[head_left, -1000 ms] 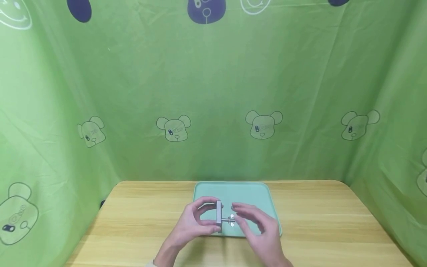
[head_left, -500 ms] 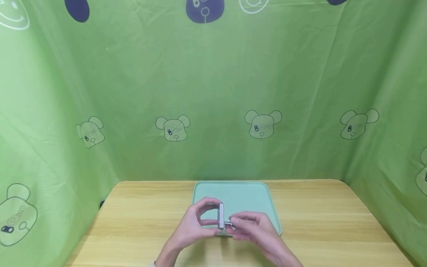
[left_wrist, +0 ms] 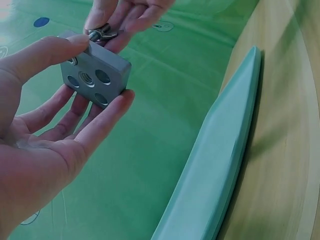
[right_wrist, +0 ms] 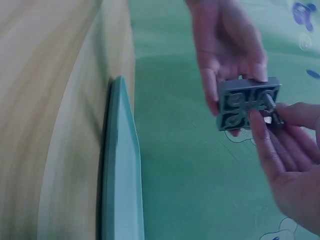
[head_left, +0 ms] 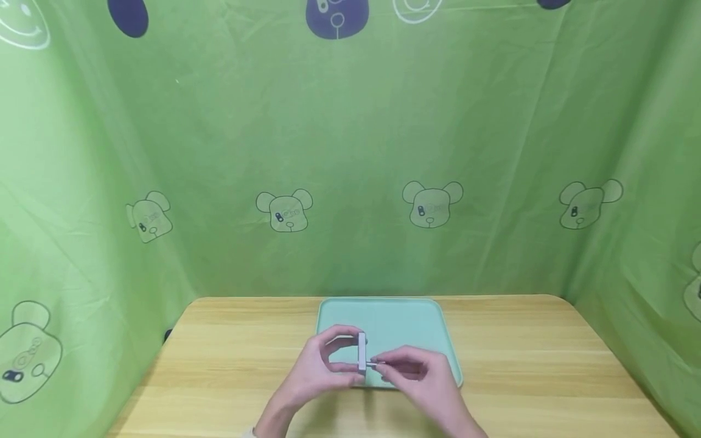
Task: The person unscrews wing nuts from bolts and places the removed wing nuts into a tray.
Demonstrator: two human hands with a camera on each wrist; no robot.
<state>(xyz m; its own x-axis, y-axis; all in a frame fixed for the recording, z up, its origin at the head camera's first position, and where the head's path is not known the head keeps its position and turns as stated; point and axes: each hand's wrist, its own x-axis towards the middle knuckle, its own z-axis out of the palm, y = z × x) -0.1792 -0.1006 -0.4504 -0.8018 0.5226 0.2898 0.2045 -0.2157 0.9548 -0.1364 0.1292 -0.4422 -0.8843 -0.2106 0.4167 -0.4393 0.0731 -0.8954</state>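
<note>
A grey square metal block point(left_wrist: 95, 67) with several round holes is held up by my left hand point(head_left: 323, 368), its edges between thumb and fingers. In the right wrist view the block's other face point(right_wrist: 235, 107) shows hollow recesses. A threaded bolt point(right_wrist: 270, 101) sticks out of the block near one corner, with a wing nut point(left_wrist: 108, 36) on it. My right hand point(head_left: 421, 374) pinches the wing nut between thumb and fingers, close to the block. The fingers partly hide the nut and the bolt's end.
Below the hands a mint-green tray point(head_left: 405, 316) lies on the wooden table point(head_left: 520, 359). A green curtain point(head_left: 350, 134) with bear-head prints surrounds the table at the back and both sides.
The right hand has moved in from beside the bolt and pinched the wing nut, its fingers shifting around it since. The left hand keeps its grip on the block, almost still.
</note>
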